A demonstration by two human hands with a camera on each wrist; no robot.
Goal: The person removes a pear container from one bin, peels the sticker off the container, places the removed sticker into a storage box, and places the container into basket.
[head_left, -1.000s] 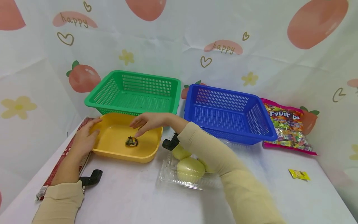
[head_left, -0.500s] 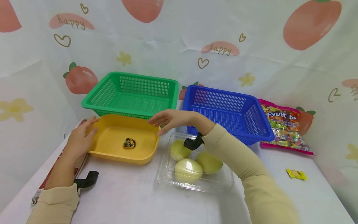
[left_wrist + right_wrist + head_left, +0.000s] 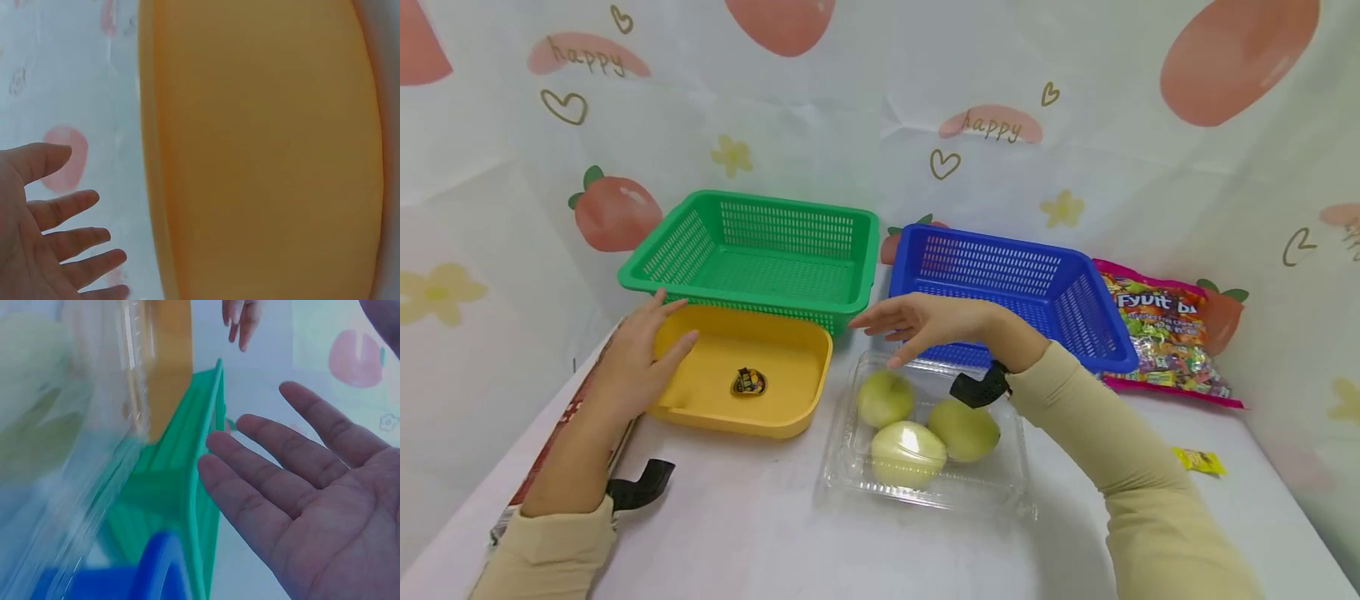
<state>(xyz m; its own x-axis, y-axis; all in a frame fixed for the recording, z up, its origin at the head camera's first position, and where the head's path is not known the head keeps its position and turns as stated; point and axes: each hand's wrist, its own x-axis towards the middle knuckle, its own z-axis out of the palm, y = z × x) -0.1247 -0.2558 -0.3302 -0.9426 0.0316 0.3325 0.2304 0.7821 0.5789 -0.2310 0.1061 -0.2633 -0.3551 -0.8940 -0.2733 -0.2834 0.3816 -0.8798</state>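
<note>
Fingers spread, my left hand (image 3: 636, 358) hovers over the left end of a yellow tray (image 3: 790, 406); in the left wrist view the same hand (image 3: 44, 240) holds nothing. A small dark wrapped item (image 3: 749, 382) with gold print lies on the tray floor. My right hand (image 3: 936, 323) is in the air above the back of a clear plastic box (image 3: 1000, 492). Its fingers are extended and hold nothing, as the right wrist view of this hand (image 3: 325, 500) also shows. Inside the box sit pale green round fruits (image 3: 908, 454).
Behind the tray stands a green basket (image 3: 775, 302), with a blue basket (image 3: 1112, 362) to its right. A bag of fruit candy (image 3: 1168, 342) leans at the right back. One yellow-wrapped candy (image 3: 1199, 461) lies on the table. Red packaging (image 3: 561, 442) lies under my left arm.
My right hand has moved right, from over the yellow tray to over the clear box. My left hand has come off the tray's rim and spread. The dark item stays in the tray.
</note>
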